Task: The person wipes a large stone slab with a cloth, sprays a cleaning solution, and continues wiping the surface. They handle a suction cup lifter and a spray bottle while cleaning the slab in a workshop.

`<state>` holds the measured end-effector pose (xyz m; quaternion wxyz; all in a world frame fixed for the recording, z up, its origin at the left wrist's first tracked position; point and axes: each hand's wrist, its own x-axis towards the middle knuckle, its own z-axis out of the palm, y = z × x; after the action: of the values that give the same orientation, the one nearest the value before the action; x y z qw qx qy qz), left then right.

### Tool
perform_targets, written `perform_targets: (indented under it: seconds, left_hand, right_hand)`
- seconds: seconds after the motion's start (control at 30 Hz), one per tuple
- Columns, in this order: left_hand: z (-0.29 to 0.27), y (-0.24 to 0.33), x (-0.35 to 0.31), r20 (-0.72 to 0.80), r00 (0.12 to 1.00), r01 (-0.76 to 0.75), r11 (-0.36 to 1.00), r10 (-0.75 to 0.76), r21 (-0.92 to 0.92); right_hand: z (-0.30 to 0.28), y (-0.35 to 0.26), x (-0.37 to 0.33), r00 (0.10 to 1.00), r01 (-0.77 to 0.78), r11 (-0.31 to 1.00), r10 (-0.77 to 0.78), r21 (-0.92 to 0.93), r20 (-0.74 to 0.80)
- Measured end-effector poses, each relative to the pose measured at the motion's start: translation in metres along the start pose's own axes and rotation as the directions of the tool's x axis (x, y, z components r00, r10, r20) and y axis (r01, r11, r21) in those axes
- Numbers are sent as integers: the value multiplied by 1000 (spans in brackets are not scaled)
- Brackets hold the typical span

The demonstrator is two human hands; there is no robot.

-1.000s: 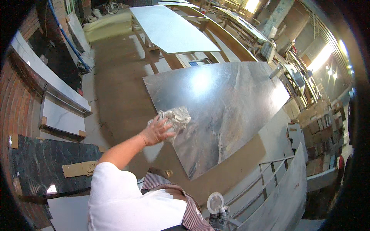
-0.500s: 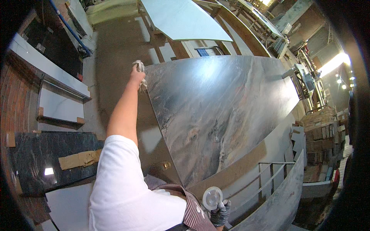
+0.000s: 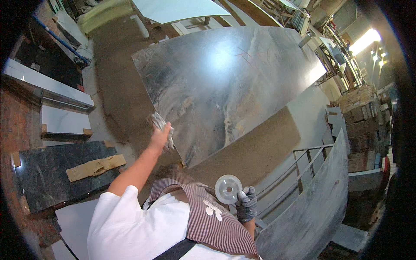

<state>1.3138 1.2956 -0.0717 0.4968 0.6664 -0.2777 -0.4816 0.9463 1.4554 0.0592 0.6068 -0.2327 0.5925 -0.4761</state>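
A large grey-brown marbled slab (image 3: 208, 82) with a glossy top lies in front of me. My bare left hand (image 3: 162, 135) is closed on a crumpled grey-white cloth (image 3: 159, 119) at the slab's left edge, near its close corner. Close to my body, my right hand (image 3: 247, 204), in a dark grey glove, grips a round, clear plastic dish or lid (image 3: 228, 189) by its rim. A small hole or ring shows at its middle. Whether anything is in it I cannot tell.
A pale board (image 3: 177, 9) rests on a frame beyond the slab. At left lies a dark veined slab (image 3: 47, 169) with brown cardboard (image 3: 96, 167) on it. A grey slab (image 3: 312, 203) leans by a metal rack at lower right; stacked boxes (image 3: 364, 125) stand farther right.
My left hand has drawn the cloth along the slab's left edge from the far corner toward me. My right hand with the clear disc has come up in view; the view itself has shifted.
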Motion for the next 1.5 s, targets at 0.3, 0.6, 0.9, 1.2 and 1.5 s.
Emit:
perform_targets:
  seconds: [0.3, 0.6, 0.9, 1.2, 1.5]
  left_hand:
    - [32, -69, -156, 513, 832, 126, 973, -211, 195]
    - [105, 35, -207, 858, 473, -227, 913, -200, 338]
    - [114, 105, -193, 746, 665, -71, 993, -20, 90]
    - [130, 126, -22, -37, 886, -459, 885, 462, 73]
    - [189, 107, 34, 18, 649, -553, 456, 761, 698]
  right_hand:
    - [-44, 16, -19, 998, -46, 990, 39, 134, 53]
    - [-66, 9, -9, 979, 132, 991, -124, -38, 160]
    - [-63, -2, 29, 968, 49, 996, -30, -72, 251]
    - [-77, -40, 93, 941, -45, 985, 97, -165, 323]
    - [-26, -59, 192, 857, 168, 829, 144, -533, 494]
